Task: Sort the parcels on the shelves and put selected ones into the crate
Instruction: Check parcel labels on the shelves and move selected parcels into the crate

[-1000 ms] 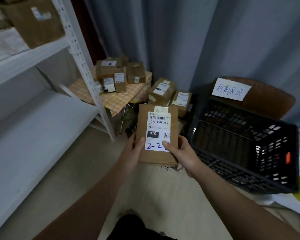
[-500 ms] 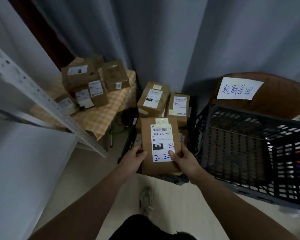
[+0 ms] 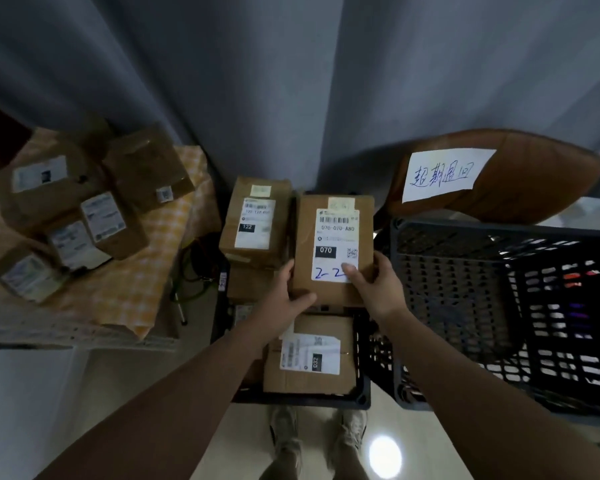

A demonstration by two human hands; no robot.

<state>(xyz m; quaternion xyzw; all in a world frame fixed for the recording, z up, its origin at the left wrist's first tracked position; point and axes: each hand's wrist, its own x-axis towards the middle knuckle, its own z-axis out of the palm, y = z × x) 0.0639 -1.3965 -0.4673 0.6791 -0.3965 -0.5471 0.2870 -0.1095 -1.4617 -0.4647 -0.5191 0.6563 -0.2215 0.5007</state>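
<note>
A brown cardboard parcel with a white label marked 070 and blue handwriting is held in the air in both hands. Its label faces up towards the camera and its long axis points away from the person. The left hand grips the near left corner. The right hand grips the near right edge, thumb pressed on the label.

The parcel hangs over the far end of a low tray on the floor. A second parcel, marked 032, lies at the tray's near end. A third parcel, marked 122, stands just left of the held one.

A large black crate sits just to the right of the hands, and the part in view holds nothing. It is probably the target, so the parcel would travel sideways to the right, with the right hand nearer.

Behind the crate, a handwritten paper sign is stuck on a brown chair. At far left, more parcels crowd a worktop under a checked cloth.
</note>
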